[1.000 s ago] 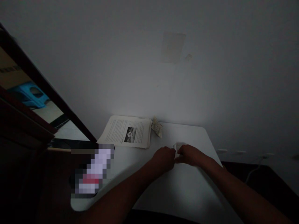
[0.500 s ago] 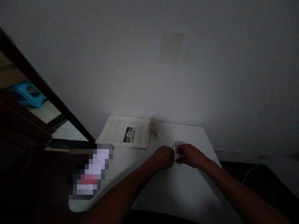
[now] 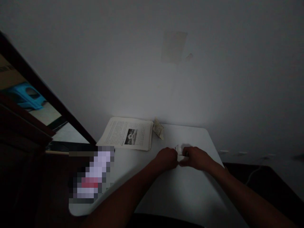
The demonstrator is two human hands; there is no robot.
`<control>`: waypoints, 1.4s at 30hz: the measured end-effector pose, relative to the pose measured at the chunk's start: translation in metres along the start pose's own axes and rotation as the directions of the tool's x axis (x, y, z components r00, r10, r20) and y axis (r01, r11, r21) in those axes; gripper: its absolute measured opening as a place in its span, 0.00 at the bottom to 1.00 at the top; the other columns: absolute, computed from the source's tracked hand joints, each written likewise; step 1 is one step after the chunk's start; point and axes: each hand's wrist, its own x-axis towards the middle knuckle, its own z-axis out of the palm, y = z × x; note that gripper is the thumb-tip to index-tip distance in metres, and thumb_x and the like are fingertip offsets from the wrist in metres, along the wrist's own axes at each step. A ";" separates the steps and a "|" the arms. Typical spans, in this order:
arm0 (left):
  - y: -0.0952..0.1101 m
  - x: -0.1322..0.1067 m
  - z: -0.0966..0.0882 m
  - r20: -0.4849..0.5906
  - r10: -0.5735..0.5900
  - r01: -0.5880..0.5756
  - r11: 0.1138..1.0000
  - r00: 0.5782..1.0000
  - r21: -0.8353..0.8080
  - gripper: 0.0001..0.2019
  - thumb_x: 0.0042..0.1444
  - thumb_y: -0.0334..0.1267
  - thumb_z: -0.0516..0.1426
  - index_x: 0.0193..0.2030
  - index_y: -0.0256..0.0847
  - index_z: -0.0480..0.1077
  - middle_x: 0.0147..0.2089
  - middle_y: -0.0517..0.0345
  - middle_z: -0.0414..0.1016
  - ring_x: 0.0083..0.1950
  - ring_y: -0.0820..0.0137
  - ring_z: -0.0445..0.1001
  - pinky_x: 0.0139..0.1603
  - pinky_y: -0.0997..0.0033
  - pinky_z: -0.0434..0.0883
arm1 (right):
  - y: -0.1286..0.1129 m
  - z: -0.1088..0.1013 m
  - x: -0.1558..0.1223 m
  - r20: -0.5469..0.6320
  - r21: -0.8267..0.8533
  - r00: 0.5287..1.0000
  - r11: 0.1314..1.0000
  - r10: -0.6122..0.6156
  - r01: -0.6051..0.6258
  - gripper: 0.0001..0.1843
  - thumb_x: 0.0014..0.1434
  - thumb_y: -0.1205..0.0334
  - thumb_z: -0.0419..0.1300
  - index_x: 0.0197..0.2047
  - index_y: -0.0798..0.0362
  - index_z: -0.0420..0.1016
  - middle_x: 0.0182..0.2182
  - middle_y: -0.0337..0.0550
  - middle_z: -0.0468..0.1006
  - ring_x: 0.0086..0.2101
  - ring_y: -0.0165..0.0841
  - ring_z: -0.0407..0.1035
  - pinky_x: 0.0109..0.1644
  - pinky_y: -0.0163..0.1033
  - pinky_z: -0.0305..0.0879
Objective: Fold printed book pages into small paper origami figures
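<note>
Between my two hands, over the right half of the white table (image 3: 190, 190), is a small folded piece of printed paper (image 3: 180, 151). My left hand (image 3: 167, 158) is closed on its left side, the fingers curled together. From the right, my right hand (image 3: 193, 157) pinches the paper between thumb and fingers. Much of the paper is hidden behind the fingers. Beyond my left hand, near the wall, a folded paper piece (image 3: 158, 129) stands at a tilt beside a stack of printed pages (image 3: 116, 131) with a dark picture on the top sheet.
A pixelated area (image 3: 95, 174) covers something at the table's left edge. A dark-framed mirror (image 3: 49, 95) leans at the left, with a blue plastic item (image 3: 30, 96) showing in it. Behind the table rises a grey wall (image 3: 142, 79). A thin cable (image 3: 253, 174) hangs at the right.
My right hand's fingers have shifted slightly right and more of the folded paper shows between my hands. My left hand stays in nearly the same place. The pages have not moved.
</note>
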 end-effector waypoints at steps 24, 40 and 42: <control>-0.001 0.000 -0.001 -0.001 -0.010 0.009 1.000 1.000 -0.013 0.10 0.49 0.41 0.58 0.35 0.37 0.74 0.38 0.48 0.77 0.40 0.60 0.75 0.40 0.67 0.71 | 0.014 0.004 -0.006 -0.054 0.145 0.999 0.989 -0.011 0.019 0.14 0.39 0.64 0.67 0.30 0.50 0.68 0.31 0.38 0.77 0.33 0.34 0.71 0.33 0.34 0.60; -0.001 0.000 -0.002 0.009 -0.031 0.031 0.999 0.999 -0.029 0.10 0.48 0.41 0.58 0.33 0.37 0.75 0.37 0.49 0.77 0.38 0.63 0.75 0.39 0.70 0.71 | 0.036 0.005 -0.010 -0.040 0.166 0.996 0.984 0.079 -0.072 0.14 0.37 0.59 0.68 0.26 0.50 0.67 0.27 0.38 0.76 0.30 0.34 0.70 0.29 0.34 0.57; -0.001 0.001 -0.002 0.005 -0.023 0.024 0.999 1.000 -0.030 0.10 0.48 0.41 0.58 0.33 0.37 0.75 0.37 0.49 0.77 0.38 0.62 0.75 0.39 0.69 0.71 | 0.038 0.006 -0.009 -0.033 0.171 0.996 0.982 0.083 -0.077 0.15 0.37 0.58 0.68 0.26 0.50 0.67 0.27 0.37 0.76 0.29 0.34 0.70 0.29 0.34 0.57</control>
